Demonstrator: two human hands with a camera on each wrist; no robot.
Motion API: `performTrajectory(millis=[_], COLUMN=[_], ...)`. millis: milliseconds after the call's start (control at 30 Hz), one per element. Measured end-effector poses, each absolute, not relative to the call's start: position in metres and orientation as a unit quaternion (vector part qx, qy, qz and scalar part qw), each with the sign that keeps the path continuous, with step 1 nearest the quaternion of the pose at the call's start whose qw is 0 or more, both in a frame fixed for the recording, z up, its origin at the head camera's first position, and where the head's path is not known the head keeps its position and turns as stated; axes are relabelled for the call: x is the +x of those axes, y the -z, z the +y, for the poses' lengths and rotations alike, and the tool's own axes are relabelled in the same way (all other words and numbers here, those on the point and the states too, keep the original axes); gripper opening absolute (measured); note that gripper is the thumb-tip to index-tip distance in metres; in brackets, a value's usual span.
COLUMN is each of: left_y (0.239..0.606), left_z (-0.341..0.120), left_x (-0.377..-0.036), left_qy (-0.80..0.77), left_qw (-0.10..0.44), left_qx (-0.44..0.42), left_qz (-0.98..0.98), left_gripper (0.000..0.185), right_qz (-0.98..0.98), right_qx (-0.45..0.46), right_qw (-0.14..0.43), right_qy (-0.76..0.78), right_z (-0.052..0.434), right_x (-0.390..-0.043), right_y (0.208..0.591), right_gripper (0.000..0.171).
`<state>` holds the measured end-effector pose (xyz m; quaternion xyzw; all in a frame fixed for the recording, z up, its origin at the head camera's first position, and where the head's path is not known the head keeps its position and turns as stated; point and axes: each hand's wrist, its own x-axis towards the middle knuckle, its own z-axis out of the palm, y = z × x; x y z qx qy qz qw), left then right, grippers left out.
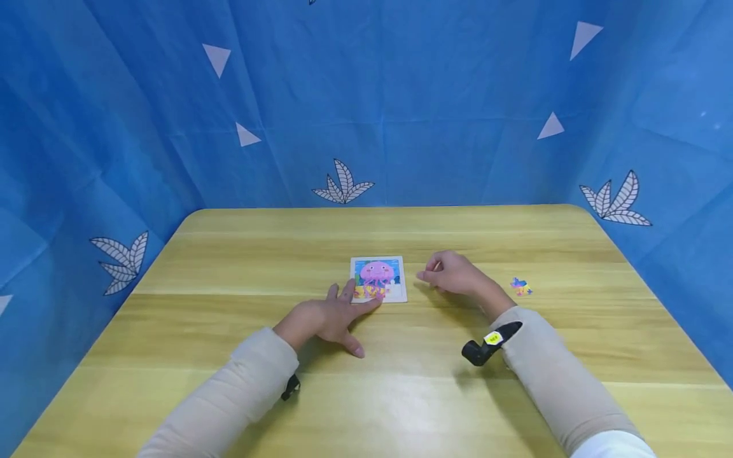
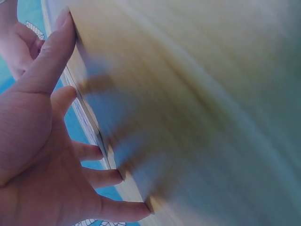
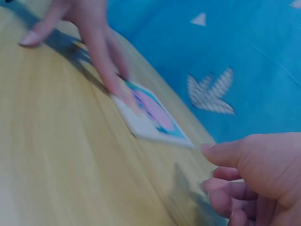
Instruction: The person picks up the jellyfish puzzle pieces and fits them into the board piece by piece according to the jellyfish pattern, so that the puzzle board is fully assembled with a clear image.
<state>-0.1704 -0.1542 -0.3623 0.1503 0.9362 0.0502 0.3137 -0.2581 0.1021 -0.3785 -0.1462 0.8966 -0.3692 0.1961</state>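
A person sits at a pale wooden counter (image 1: 229, 381) with blue cloth hung behind and to both sides, printed with white leaves and triangles; both forearms wear beige sleeves, and a small black device sits at each wrist.

A small square jigsaw board (image 1: 378, 278) lies flat near the middle of the counter, showing a pink jellyfish on a blue ground inside a white border. The left hand (image 1: 328, 318) rests on the counter at the board's near left corner; its fingers are spread and straight, with the fingertips (image 1: 372, 304) touching the board's near edge — an open grip that holds nothing.

The right hand (image 1: 452, 275) rests on the counter just right of the board, apart from it; its fingers curl loosely inward with the thumb forward; whether that grip pinches anything cannot be told, since the wrist view is blurred.

A single loose puzzle piece (image 1: 520, 287) — blue, yellow and pink — lies on the counter further right, well apart from the right hand.
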Motion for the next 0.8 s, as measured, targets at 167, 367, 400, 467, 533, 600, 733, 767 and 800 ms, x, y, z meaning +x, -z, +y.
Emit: performTrajectory(millis=[167,367,400,467,533,600,733,767,800], left_y=[0.366,0.363,0.363,0.363,0.363,0.363,0.364,0.365,0.365], left_z=[-0.155,-0.155,-0.155,-0.154,-0.154,-0.154,-0.153,-0.153,-0.153], left_x=[-0.168,-0.168,-0.168,-0.168,-0.168,-0.168,-0.169,-0.169,-0.169], left_qy=[-0.057,-0.061,-0.062,-0.065,-0.066,-0.066,-0.067,-0.066,-0.066], left_qw=[0.312,0.31,0.311,0.311,0.309,0.309,0.311,0.311,0.311], left_qx=[0.148,0.15,0.15,0.152,0.153,0.154,0.156,0.157,0.158], left_qz=[0.937,0.937,0.936,0.936,0.936,0.936,0.935,0.935,0.935], left_gripper=[0.098,0.097,0.097,0.097,0.097,0.097,0.097,0.097,0.097], right_qz=[0.912,0.94,0.943,0.947,0.949,0.948,0.95,0.951,0.953], right_qx=[-0.121,-0.106,-0.102,-0.095,-0.089,-0.08,-0.072,-0.072,-0.072], right_qw=[0.189,0.146,0.142,0.137,0.135,0.137,0.141,0.139,0.137], right_qy=[0.344,0.29,0.284,0.276,0.272,0.275,0.27,0.266,0.261], right_z=[0.144,0.187,0.192,0.202,0.21,0.217,0.228,0.231,0.234], right_x=[-0.26,-0.257,-0.257,-0.255,-0.254,-0.253,-0.249,-0.247,-0.246], right_y=[0.379,0.375,0.374,0.373,0.372,0.37,0.37,0.371,0.372], right_gripper=[0.033,0.041,0.043,0.046,0.05,0.053,0.058,0.059,0.06])
